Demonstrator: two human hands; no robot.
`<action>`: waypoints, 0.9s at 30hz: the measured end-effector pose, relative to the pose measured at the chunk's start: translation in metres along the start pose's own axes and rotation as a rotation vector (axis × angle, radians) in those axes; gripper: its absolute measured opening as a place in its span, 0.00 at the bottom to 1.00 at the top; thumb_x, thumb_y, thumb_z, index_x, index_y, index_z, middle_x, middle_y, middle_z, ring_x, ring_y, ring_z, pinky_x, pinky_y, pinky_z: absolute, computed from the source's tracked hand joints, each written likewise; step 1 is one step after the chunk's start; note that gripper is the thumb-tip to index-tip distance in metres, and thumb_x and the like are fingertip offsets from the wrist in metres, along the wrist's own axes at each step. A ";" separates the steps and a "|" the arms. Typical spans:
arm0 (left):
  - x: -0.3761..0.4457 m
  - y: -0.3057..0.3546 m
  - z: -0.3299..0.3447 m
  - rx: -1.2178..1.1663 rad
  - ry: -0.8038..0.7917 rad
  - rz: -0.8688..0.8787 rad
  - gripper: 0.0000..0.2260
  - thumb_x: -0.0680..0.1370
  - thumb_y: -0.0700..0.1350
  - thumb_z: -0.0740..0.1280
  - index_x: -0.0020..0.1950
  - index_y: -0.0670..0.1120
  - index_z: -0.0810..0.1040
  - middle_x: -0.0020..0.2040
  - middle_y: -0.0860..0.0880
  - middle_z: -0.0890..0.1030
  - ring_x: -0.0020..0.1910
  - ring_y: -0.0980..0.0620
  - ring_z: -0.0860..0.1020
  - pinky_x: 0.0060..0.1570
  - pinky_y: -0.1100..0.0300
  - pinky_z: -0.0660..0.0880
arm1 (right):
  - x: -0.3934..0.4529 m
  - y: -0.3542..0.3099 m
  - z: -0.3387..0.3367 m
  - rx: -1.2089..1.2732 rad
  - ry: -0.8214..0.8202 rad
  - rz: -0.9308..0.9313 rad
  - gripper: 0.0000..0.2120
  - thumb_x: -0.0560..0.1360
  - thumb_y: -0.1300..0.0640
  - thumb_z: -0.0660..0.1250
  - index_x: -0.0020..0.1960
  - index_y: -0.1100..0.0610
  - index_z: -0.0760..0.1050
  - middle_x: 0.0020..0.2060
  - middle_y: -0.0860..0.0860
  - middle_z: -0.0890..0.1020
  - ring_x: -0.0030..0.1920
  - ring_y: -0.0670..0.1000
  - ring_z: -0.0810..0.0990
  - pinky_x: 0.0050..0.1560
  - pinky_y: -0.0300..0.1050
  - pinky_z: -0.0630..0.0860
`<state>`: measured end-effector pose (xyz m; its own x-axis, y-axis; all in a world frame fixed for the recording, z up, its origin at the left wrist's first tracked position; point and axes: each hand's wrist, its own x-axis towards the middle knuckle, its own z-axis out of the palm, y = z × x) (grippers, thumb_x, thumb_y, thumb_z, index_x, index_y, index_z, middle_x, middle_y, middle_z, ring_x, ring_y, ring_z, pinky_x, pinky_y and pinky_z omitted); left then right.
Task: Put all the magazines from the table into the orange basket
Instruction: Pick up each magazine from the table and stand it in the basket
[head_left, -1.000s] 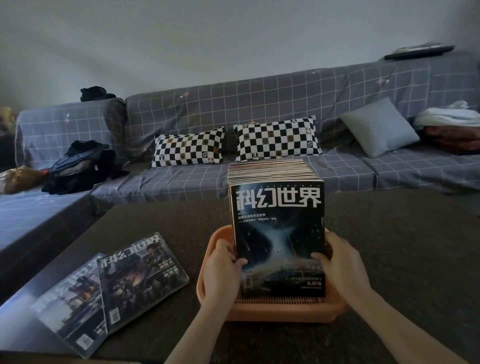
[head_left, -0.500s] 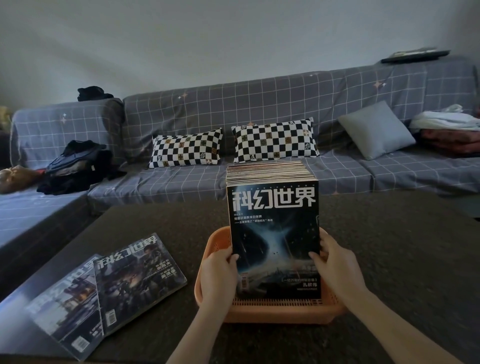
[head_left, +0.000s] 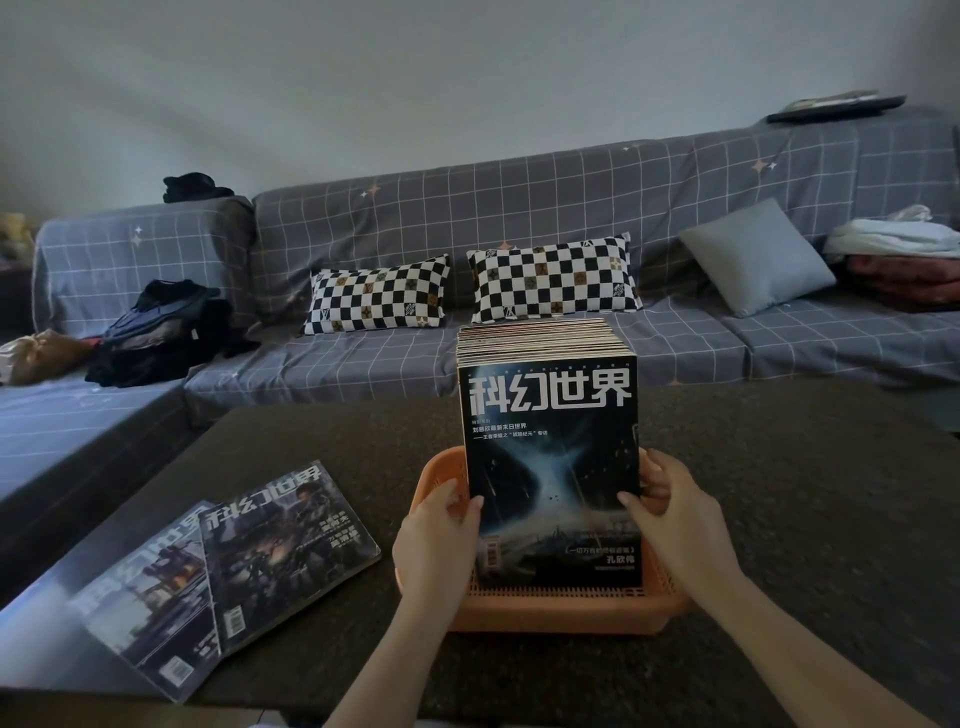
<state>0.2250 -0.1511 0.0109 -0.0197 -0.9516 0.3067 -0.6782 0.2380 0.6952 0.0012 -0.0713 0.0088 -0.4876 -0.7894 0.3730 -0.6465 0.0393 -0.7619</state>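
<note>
An orange basket stands on the dark table in front of me. A thick stack of magazines stands upright in it, front cover facing me. My left hand holds the stack's left edge, thumb on the cover. My right hand holds the right edge, thumb on the cover too. Two more magazines lie flat on the table to the left: a nearer one overlapping another by the table's left edge.
A grey checked sofa runs behind the table with two black-and-white cushions, a grey cushion, dark clothes on the left and folded laundry on the right.
Both hands stay on the stack's edges; they shifted very slightly as the stack settled upright in the basket. The flat magazines have not moved.
</note>
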 end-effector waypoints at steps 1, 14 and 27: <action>-0.001 -0.001 -0.002 -0.003 -0.002 0.002 0.19 0.78 0.55 0.66 0.68 0.51 0.75 0.58 0.55 0.82 0.51 0.58 0.80 0.51 0.57 0.78 | -0.001 -0.001 -0.002 -0.004 0.017 0.008 0.28 0.71 0.59 0.72 0.67 0.57 0.66 0.54 0.51 0.80 0.50 0.43 0.77 0.49 0.38 0.74; -0.004 -0.015 -0.034 -0.110 -0.009 -0.022 0.11 0.80 0.53 0.63 0.60 0.54 0.79 0.44 0.61 0.81 0.39 0.65 0.78 0.34 0.70 0.70 | -0.025 -0.060 0.017 0.066 -0.100 -0.192 0.09 0.72 0.56 0.69 0.50 0.48 0.73 0.40 0.40 0.76 0.42 0.38 0.78 0.42 0.27 0.73; 0.008 -0.095 -0.094 -0.206 0.058 -0.146 0.11 0.80 0.48 0.64 0.62 0.51 0.78 0.44 0.60 0.80 0.41 0.68 0.78 0.34 0.76 0.72 | -0.018 -0.136 0.137 0.179 -0.514 -0.189 0.10 0.75 0.50 0.65 0.56 0.44 0.74 0.41 0.41 0.78 0.42 0.35 0.77 0.38 0.28 0.73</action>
<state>0.3586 -0.1630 0.0079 0.1134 -0.9676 0.2258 -0.5067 0.1392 0.8508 0.1788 -0.1463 0.0328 0.0035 -0.9707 0.2404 -0.5633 -0.2005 -0.8015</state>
